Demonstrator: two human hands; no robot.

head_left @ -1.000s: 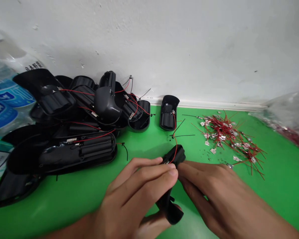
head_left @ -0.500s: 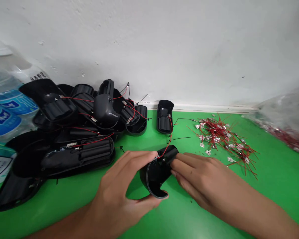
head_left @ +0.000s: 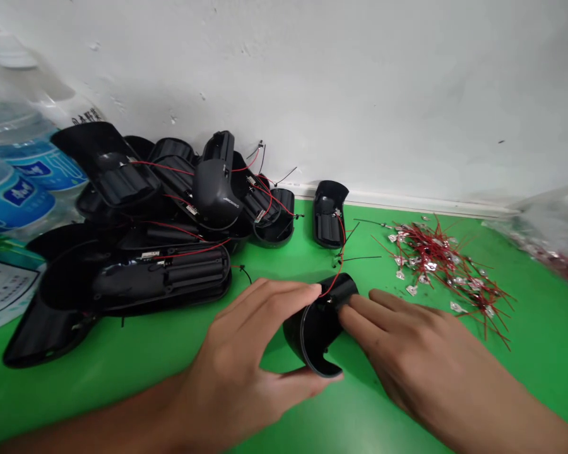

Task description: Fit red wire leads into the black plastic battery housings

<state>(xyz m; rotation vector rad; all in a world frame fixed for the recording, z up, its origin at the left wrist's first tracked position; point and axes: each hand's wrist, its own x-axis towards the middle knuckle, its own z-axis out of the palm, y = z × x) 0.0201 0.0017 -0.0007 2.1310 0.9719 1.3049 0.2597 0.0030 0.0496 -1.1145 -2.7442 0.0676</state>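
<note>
A curved black plastic housing (head_left: pixel 315 328) with moulded battery slots is held just above the green tabletop. My left hand (head_left: pixel 246 353) grips its open, rounded end, thumb below and fingers above. Pressed against the slotted end on the right is my right hand (head_left: pixel 402 340), its fingers curled together and its thumb hidden. A thin red wire (head_left: pixel 343 252) rises from the housing, near my left fingertip, toward a small dark-tipped end. Behind it a similar black housing (head_left: pixel 330 214) lies by the wall.
Several more black housings (head_left: pixel 170 271) with red wires are piled at the left, beside plastic bottles (head_left: pixel 23 183). Right of my hands lies a heap of red wires (head_left: pixel 435 252) with small silvery metal tabs. A clear plastic bag (head_left: pixel 549 233) sits far right, against the white wall (head_left: pixel 360 94).
The whole view has shifted, so most things appear farther right. Both hands keep the same housing; my right thumb, visible before, is now hidden.
</note>
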